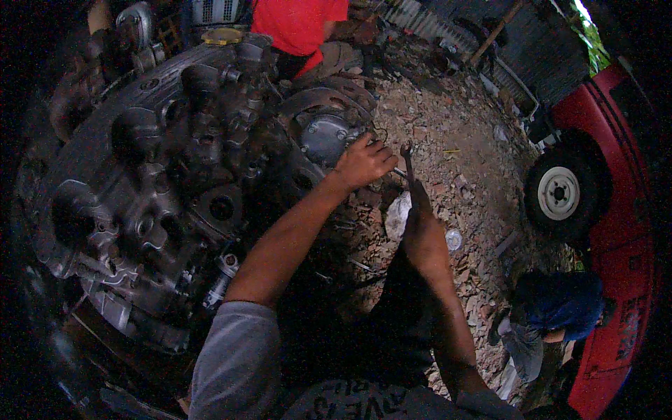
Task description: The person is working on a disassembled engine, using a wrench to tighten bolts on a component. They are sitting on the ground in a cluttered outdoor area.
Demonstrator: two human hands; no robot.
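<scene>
My left hand (365, 163) is closed beside a round bolted metal cover (324, 138) at the end of a large greasy engine (175, 161). A slim metal rod (400, 172) sticks out of its grip on the right; the rod's other end is hidden by the fingers. Slightly nearer and to the right, my right hand (425, 243) is wrapped round a long dark wrench (410, 168). The wrench points away from me, its narrow, forked-looking head up near the left hand's right side. Shadow hides much of the right hand's fingers.
Stony, littered ground (476, 210) spreads to the right, with a pale round lid (453, 240) on it. A person in red (297, 28) is beyond the engine. Another in blue (565, 306) bends beside a red vehicle (616, 308) with a white-rimmed wheel (558, 193).
</scene>
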